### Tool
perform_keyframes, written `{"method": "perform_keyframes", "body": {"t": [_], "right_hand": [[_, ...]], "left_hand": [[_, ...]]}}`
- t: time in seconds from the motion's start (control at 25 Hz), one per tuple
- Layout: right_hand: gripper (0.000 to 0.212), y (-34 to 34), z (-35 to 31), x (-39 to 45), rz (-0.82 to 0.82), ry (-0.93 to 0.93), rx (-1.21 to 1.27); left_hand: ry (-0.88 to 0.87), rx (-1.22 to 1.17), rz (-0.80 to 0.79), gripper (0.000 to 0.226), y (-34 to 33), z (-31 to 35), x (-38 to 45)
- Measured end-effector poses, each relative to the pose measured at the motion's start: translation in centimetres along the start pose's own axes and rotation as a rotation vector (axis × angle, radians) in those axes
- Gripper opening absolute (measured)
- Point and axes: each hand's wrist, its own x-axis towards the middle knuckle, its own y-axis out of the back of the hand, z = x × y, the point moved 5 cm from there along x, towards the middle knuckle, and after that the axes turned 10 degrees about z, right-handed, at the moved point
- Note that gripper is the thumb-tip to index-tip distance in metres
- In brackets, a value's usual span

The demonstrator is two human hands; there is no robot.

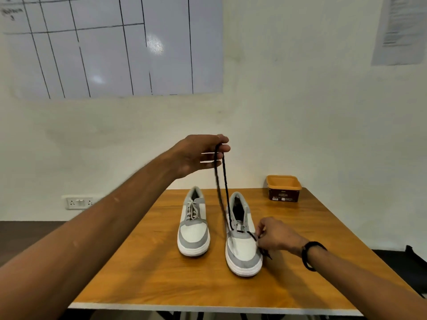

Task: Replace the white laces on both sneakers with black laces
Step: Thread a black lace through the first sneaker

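Two grey-and-white sneakers stand side by side on a wooden table [138, 273], toes toward me. The left sneaker [194, 227] carries pale laces. The right sneaker [242, 241] has a black lace [221, 192] threaded through its lowest eyelets. My left hand [201, 155] is raised high above the shoes and pinches the black lace, which hangs down as a doubled strand to the right sneaker. Beside that sneaker's right side, my right hand [277, 236] pinches the lace's other end low near the toe.
An orange-rimmed brown tub [283, 188] stands at the table's far right corner. A whiteboard [111, 47] and a paper sheet [402, 31] hang on the wall behind. A wall socket [78, 202] sits at the left. A dark chair edge [413, 269] shows at the right.
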Motion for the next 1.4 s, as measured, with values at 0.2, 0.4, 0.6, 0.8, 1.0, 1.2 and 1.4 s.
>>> {"method": "perform_keyframes", "body": {"t": [0.2,0.4,0.6,0.8,1.0,1.2,1.4], "right_hand": [[0.010,0.6,-2.2,-0.9,0.008,-0.005,0.358],[0.021,-0.2,-2.7,-1.9,-0.238,-0.431,0.932],[0.035,4.2,-6.4,-3.3,-0.497,-0.309,0.916],[0.037,15.0,-10.5,-1.6,-0.193,-0.055,1.177],[0.021,22.7,-14.0,-1.1,0.179,0.266,0.974],[0.016,26.1,-17.2,-0.3,0.458,0.290,0.742],[0.011,32.5,-21.3,0.7,0.480,0.181,0.802]], "left_hand": [[-0.083,-0.165,0.081,0.030,-0.1,2.7,-0.3],[-0.307,0.105,0.205,0.033,0.5,3.8,-0.3],[-0.412,0.194,0.394,0.025,0.7,3.2,0.9],[-0.501,0.353,0.555,0.024,1.3,3.4,2.3],[-0.713,0.750,0.632,0.013,1.4,4.0,2.9],[-0.724,0.804,0.644,0.010,1.6,5.3,3.8],[-0.514,0.257,0.554,0.018,2.3,11.6,5.7]]}}
